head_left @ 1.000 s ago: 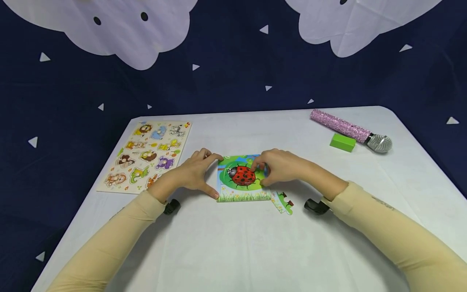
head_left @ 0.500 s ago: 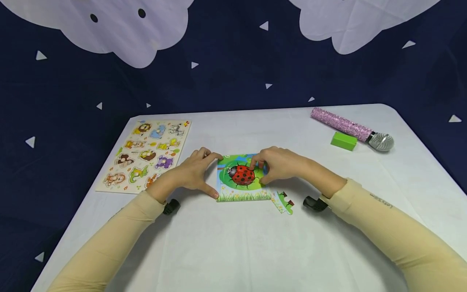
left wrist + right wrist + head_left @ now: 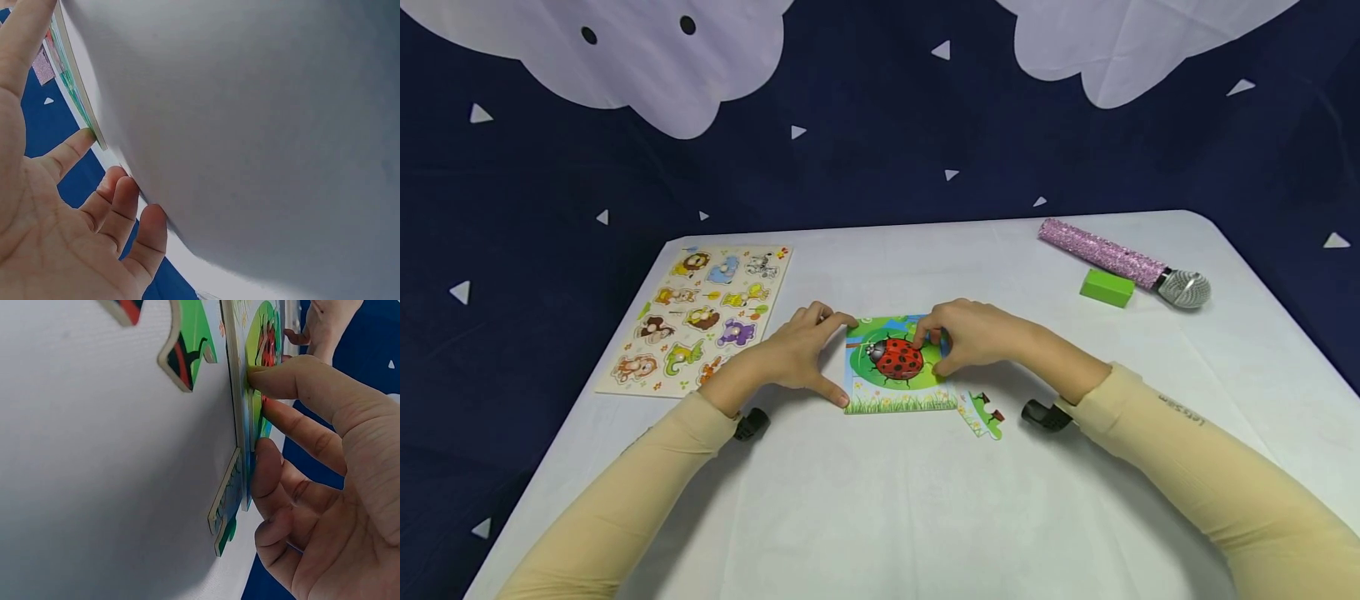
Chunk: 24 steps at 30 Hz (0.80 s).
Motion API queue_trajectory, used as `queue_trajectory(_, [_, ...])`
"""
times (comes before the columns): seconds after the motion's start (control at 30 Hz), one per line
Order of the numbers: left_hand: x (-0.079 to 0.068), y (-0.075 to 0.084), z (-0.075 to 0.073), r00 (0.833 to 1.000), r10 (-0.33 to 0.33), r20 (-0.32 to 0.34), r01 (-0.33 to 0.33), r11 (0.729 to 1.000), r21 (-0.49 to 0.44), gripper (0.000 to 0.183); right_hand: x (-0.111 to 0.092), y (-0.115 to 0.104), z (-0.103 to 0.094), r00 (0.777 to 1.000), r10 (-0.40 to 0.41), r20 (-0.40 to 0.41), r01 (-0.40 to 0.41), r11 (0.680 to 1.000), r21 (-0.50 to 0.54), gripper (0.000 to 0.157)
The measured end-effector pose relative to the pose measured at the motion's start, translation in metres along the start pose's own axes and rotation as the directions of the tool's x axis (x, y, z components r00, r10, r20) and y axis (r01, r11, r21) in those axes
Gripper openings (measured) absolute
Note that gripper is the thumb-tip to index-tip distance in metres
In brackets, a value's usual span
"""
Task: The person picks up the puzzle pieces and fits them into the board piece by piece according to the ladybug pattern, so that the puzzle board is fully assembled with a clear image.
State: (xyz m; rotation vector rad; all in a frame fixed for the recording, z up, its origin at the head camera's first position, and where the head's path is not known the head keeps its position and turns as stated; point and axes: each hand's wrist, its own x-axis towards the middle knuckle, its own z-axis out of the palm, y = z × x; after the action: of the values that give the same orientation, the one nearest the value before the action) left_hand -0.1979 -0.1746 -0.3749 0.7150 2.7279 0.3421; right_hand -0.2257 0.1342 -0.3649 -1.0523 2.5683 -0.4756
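Note:
A square ladybug puzzle (image 3: 898, 360) lies on the white table. My left hand (image 3: 790, 350) braces its left edge, thumb at the near corner and index fingertip at the far corner; its other fingers rest on the table in the left wrist view. My right hand (image 3: 981, 335) pinches a puzzle piece (image 3: 252, 425) at the right part of the picture, between thumb and index finger. That piece stands slightly proud of the board in the right wrist view. A loose piece (image 3: 981, 415) lies off the near right corner. Another loose piece (image 3: 226, 497) touches the board's right side, hidden behind my right hand in the head view.
A wooden animal puzzle board (image 3: 700, 321) lies at the left of the table. At the back right are a green block (image 3: 1107, 287) and a pink glittery microphone (image 3: 1120, 260). A dark blue cloth (image 3: 880, 125) with clouds hangs behind the table.
The head view has tilted down and the background has shifted slightly up in it. Both hands keep their places on the ladybug puzzle.

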Motion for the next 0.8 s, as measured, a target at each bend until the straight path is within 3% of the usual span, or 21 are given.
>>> queue_trajectory(0.57, [-0.001,0.002,0.0,1.0,0.003,-0.001,-0.003,1.0,0.0,0.121,-0.005,0.004,-0.001,1.0,-0.003,0.019,0.002,0.999,0.052,0.04])
queue_trajectory(0.8, [-0.004,0.002,0.0,1.0,0.012,-0.015,-0.012,1.0,0.008,0.122,-0.012,0.009,-0.008,1.0,0.0,-0.028,0.002,0.999,0.051,0.04])
